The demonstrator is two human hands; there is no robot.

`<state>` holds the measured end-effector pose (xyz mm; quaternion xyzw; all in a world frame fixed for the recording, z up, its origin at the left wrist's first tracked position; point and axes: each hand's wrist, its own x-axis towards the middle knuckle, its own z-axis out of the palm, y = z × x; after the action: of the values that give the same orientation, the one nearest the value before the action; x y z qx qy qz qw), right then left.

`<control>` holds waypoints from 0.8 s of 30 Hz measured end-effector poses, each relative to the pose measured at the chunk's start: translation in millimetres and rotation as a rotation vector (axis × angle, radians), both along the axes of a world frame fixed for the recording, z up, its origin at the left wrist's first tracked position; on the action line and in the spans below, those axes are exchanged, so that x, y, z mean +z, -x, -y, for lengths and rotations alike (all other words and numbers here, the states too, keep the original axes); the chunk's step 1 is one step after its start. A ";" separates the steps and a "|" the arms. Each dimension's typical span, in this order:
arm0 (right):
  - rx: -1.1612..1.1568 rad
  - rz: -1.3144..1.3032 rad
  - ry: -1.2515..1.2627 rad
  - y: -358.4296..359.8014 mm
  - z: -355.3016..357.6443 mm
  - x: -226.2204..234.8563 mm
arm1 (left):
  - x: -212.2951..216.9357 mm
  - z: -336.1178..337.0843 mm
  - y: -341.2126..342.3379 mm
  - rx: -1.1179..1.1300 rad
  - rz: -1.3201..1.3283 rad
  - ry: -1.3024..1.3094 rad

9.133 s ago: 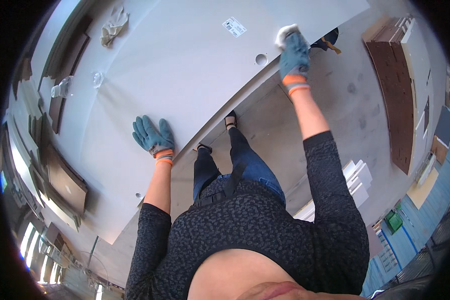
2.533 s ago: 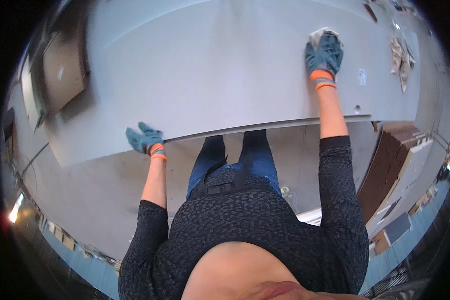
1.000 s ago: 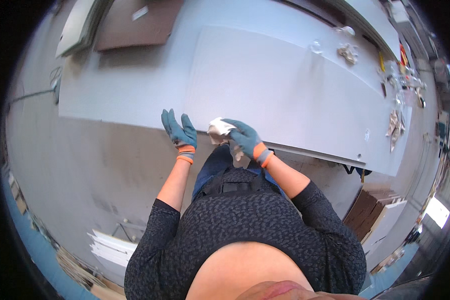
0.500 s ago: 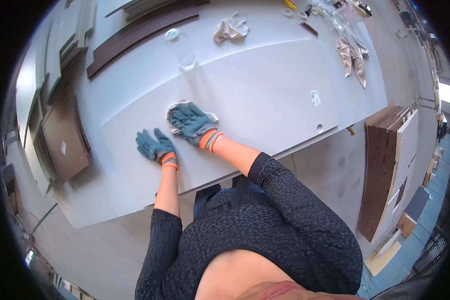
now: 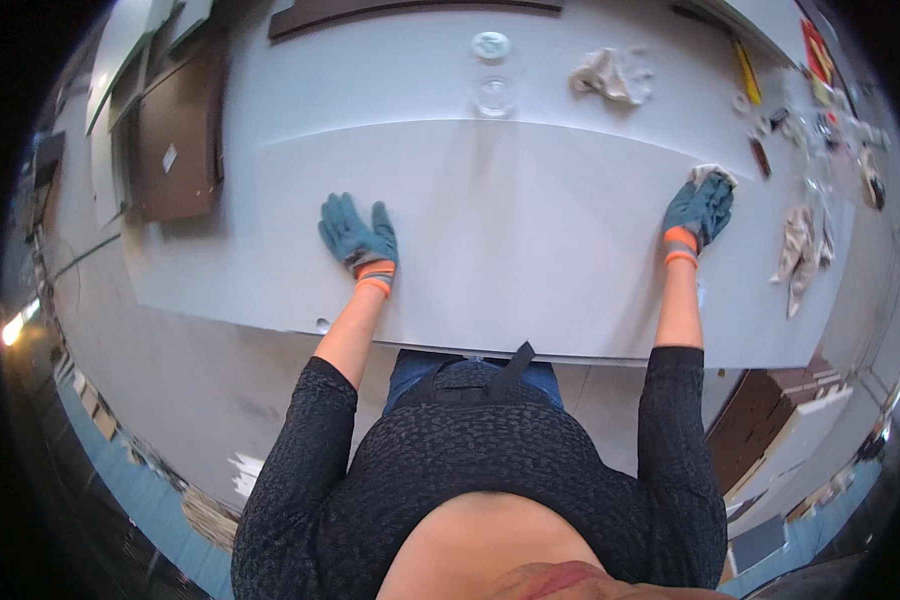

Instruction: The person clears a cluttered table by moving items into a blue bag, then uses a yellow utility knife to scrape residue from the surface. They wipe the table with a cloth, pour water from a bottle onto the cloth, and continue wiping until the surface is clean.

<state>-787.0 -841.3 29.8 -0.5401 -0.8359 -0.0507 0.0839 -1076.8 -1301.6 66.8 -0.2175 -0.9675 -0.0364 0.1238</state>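
Observation:
A pale grey panel [image 5: 530, 240] with a curved far edge lies flat on the worktable in front of me. My left hand [image 5: 358, 234], in a teal glove with an orange cuff, rests on the panel's left part, fingers spread and holding nothing. My right hand [image 5: 700, 210], gloved alike, presses a whitish cloth [image 5: 716, 174] at the panel's far right edge. Most of the cloth is hidden under its fingers. A clear bottle [image 5: 493, 92] with a pale cap is just beyond the panel's far edge.
A crumpled cloth [image 5: 612, 76] lies past the panel. At the right are a yellow tool [image 5: 747, 74], a dark red-brown tool [image 5: 760, 157], tape rolls and light gloves [image 5: 796, 250]. Brown boards [image 5: 180, 135] sit at the left; stacked panels [image 5: 775, 420] stand beyond the table's right end.
My right hand has swept the cloth from beside my left hand to the panel's far right. My left hand stays on the panel, fingers spread. The view has turned.

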 end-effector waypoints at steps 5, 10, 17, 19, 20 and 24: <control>0.209 0.056 0.081 90.7 108.2 -1.9 | -0.1 8.3 -1.6 -0.001 0.019 -0.051; 0.541 -0.061 0.264 184.0 233.1 22.3 | 2.5 5.9 3.1 -0.032 0.099 -0.210; 0.646 -0.129 0.216 290.0 299.3 42.7 | 10.9 26.7 5.8 -0.099 0.253 -0.473; 0.611 -0.094 0.203 305.8 294.9 29.1 | 15.6 46.7 9.2 -0.163 0.334 -0.583; 0.588 -0.086 0.200 320.8 283.7 21.7 | 20.8 57.1 14.3 -0.204 0.362 -0.680; 0.293 -0.033 0.165 383.5 261.9 5.6 | 38.3 125.3 44.3 -0.214 0.374 -0.687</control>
<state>-1170.4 -1103.1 35.4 -0.4182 -0.9056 0.0394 0.0594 -1121.1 -1426.9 105.1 -0.2528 -0.8767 -0.4092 0.0066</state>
